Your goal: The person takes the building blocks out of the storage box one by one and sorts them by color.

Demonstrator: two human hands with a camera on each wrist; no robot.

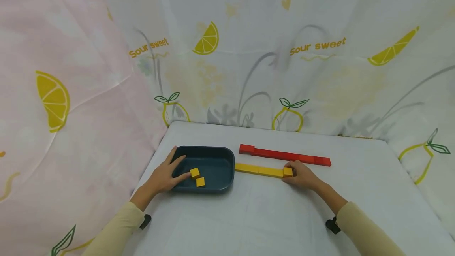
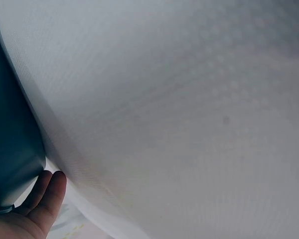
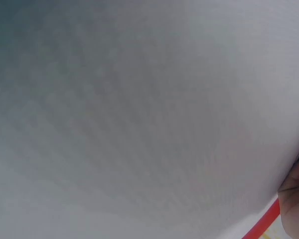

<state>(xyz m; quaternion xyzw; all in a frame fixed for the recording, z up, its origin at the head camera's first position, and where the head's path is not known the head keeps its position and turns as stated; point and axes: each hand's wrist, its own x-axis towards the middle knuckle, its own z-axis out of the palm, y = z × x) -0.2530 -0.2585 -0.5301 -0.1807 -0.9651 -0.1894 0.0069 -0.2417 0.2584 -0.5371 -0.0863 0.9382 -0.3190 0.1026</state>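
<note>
My left hand [image 1: 161, 175] holds the left side of a dark blue rectangular box [image 1: 217, 172], thumb over the rim. In the left wrist view, two of its fingers [image 2: 51, 196] lie along the outside of the box wall [image 2: 12, 124]. Two yellow cubes [image 1: 200, 182] sit inside, one right by the thumb tip. On the other side, my right hand [image 1: 303, 176] pinches a yellow cube [image 1: 288, 172] at the right end of a yellow block row [image 1: 259, 170]. Only part of that hand [image 3: 295, 199] shows in the right wrist view; the cube is hidden there.
Behind the yellow row runs a longer row of red blocks [image 1: 281, 154], its left end block standing slightly higher. Both rows lie on a white-covered table [image 1: 249, 220]. A lemon-printed cloth [image 1: 249, 50] hangs behind the table and along its left side.
</note>
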